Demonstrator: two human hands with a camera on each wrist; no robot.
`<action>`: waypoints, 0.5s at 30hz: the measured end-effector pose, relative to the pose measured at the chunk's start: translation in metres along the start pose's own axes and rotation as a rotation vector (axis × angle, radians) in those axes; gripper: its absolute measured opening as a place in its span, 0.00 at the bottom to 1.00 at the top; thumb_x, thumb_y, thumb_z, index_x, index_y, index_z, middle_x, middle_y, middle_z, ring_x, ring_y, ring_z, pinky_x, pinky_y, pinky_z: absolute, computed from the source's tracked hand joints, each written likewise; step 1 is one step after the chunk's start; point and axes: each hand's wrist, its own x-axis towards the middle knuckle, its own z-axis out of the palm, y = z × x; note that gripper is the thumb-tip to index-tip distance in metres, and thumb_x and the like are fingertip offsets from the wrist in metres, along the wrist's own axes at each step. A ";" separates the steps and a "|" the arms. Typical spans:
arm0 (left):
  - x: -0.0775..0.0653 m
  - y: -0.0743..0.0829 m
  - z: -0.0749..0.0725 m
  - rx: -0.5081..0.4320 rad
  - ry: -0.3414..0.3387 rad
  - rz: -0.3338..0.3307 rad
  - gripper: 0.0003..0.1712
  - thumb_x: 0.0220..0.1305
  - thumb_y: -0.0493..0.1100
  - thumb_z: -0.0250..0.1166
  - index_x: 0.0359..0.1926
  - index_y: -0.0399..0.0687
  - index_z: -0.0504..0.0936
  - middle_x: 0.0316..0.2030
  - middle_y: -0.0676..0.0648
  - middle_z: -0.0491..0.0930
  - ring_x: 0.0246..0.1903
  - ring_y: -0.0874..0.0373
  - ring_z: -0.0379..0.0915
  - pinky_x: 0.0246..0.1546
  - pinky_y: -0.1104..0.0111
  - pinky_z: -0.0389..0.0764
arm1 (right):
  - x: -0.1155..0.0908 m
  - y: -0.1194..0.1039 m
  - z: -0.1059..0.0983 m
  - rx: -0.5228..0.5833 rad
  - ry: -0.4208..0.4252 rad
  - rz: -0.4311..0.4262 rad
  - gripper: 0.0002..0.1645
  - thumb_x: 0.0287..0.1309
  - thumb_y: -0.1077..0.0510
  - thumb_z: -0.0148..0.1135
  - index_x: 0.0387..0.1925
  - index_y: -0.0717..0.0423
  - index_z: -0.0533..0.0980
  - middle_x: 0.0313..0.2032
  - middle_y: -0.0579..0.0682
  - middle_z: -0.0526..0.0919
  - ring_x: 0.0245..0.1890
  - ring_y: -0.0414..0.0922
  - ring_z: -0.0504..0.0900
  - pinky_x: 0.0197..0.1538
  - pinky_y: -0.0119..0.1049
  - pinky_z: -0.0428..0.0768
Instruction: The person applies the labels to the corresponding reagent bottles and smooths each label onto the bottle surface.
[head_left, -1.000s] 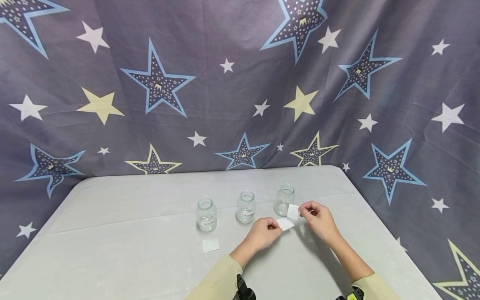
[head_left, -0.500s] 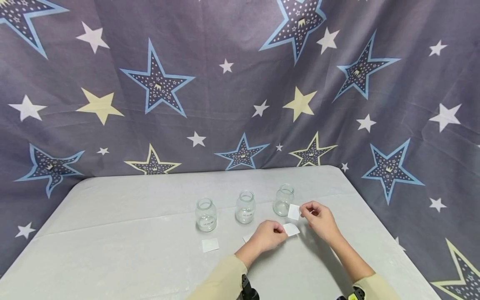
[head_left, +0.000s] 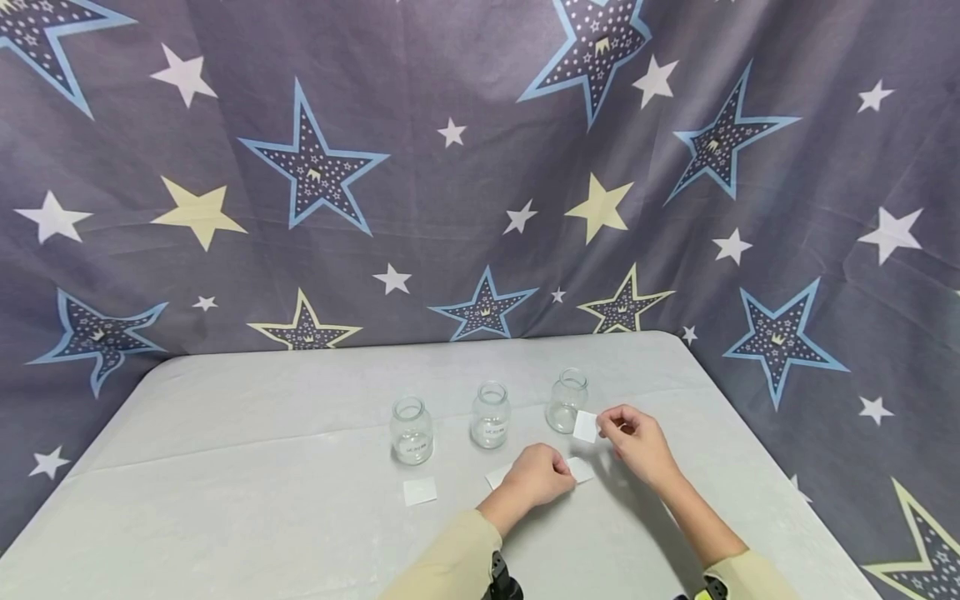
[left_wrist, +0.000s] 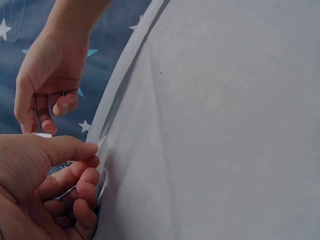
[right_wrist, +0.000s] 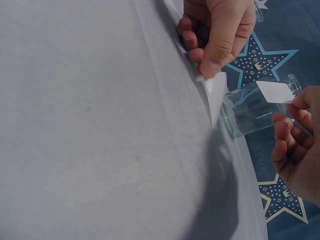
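Observation:
Between the thumb and finger of my right hand (head_left: 636, 440) is a white square sticker (head_left: 585, 427), held up in front of the rightmost glass jar (head_left: 566, 402). My left hand (head_left: 536, 479) pinches a bent piece of white paper (head_left: 581, 469) low over the table; the right wrist view also shows this paper (right_wrist: 215, 90) under the thumb. In that view the sticker (right_wrist: 275, 92) overlaps the jar (right_wrist: 247, 112), and I cannot tell whether they touch. The left wrist view shows both hands, with the papers mostly hidden by fingers.
A middle glass jar (head_left: 491, 415) and a left glass jar (head_left: 412, 432) stand upright, each with small print low on its front. One white paper piece (head_left: 420, 491) lies before the left jar. Another (head_left: 498, 476) is partly behind my left wrist. A star-patterned curtain (head_left: 480, 208) backs the table.
My left hand has drawn its paper away from the sticker, down toward the near side, and lowered it. The right hand holds the sticker in nearly the same place.

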 end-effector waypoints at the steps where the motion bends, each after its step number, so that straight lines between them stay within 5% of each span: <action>1: 0.000 0.000 0.000 0.004 0.004 -0.005 0.06 0.46 0.41 0.69 0.18 0.47 0.82 0.17 0.57 0.75 0.18 0.68 0.63 0.20 0.77 0.66 | 0.000 0.000 0.000 0.000 -0.001 -0.002 0.08 0.59 0.59 0.58 0.33 0.63 0.78 0.25 0.52 0.80 0.15 0.34 0.70 0.22 0.29 0.73; 15: 0.001 -0.006 -0.005 -0.066 0.035 -0.030 0.07 0.48 0.43 0.69 0.20 0.46 0.83 0.17 0.56 0.76 0.18 0.67 0.65 0.21 0.76 0.67 | 0.000 0.004 0.004 0.002 -0.008 -0.015 0.09 0.60 0.59 0.59 0.33 0.64 0.77 0.26 0.53 0.80 0.15 0.34 0.69 0.21 0.29 0.72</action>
